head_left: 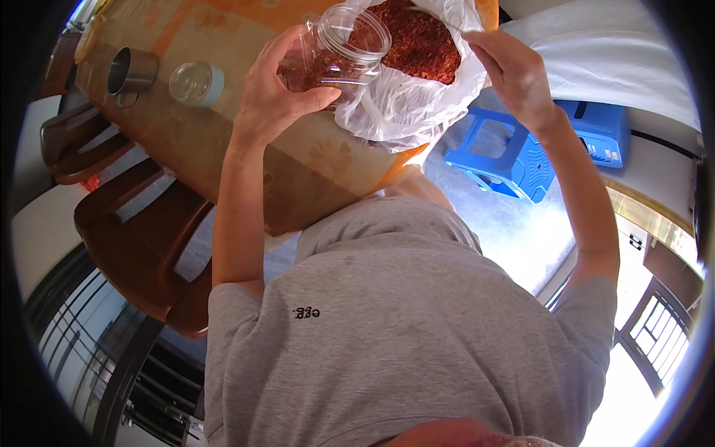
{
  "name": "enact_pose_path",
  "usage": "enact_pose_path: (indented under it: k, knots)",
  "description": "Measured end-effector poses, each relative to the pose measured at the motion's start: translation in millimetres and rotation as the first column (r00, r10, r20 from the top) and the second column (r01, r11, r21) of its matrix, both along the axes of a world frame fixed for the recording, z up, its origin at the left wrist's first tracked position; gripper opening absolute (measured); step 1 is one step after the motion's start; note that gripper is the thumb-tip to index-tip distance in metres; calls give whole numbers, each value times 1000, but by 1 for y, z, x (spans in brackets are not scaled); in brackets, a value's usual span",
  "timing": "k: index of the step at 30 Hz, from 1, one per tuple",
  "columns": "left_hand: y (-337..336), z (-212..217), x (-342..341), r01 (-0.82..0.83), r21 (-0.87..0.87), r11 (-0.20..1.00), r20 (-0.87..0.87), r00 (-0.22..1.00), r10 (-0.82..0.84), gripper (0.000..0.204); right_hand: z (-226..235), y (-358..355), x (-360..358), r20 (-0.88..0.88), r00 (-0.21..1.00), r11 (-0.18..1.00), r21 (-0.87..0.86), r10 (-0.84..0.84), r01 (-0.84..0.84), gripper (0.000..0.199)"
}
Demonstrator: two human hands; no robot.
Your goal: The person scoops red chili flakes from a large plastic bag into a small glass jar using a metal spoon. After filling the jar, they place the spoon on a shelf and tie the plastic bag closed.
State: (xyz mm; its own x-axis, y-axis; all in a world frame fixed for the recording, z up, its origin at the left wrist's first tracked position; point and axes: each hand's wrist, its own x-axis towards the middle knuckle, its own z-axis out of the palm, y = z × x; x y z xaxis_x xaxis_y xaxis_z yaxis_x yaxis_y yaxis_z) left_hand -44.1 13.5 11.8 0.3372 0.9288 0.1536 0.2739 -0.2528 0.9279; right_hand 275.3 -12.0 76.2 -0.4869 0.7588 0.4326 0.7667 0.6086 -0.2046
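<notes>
Red flakes (421, 45) lie in an open white plastic bag (398, 115) at the top of the frame, right of centre. I find the clear jar (328, 68) just left of them at top centre, tilted, its open mouth overlapping the bag in view. Reddish matter shows through the jar's wall; I cannot tell how much it contains.

I record the left grip (279, 100) curled around the jar, thumb along the near side. I record the right grip (515, 78) pinching a slim metallic utensil (441, 18) between thumb and fingers above the bag's right edge. The utensil points toward the flakes; I cannot make out its far end.

At upper left, I note a metal mug (134, 72) and, just beside it, a clear round container (192, 83) with a pale rim, both on the orange-patterned tabletop (298, 175). Brown chairs (141, 242) stand at left; a blue stool (510, 160) stands right of centre.
</notes>
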Motion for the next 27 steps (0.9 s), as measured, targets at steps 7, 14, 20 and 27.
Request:
enact_pose_path:
  k: [7,14,20,27]
  knots:
    - [-5,2,-5,-2,-4,1000,2,1000,2,81,2,21,18,372,927,998,-62,52,-31,18]
    - [-8,4,-5,-7,12,1000,-3,1000,7,81,7,21,22,218,972,996,-11,83,-83,13]
    - [-9,10,-7,0,-22,1000,-6,1000,-1,80,24,3,10,410,905,918,-305,-113,252,11]
    - [-9,15,-4,6,20,1000,-30,1000,-5,79,11,-15,12,-251,608,537,-768,-753,348,18]
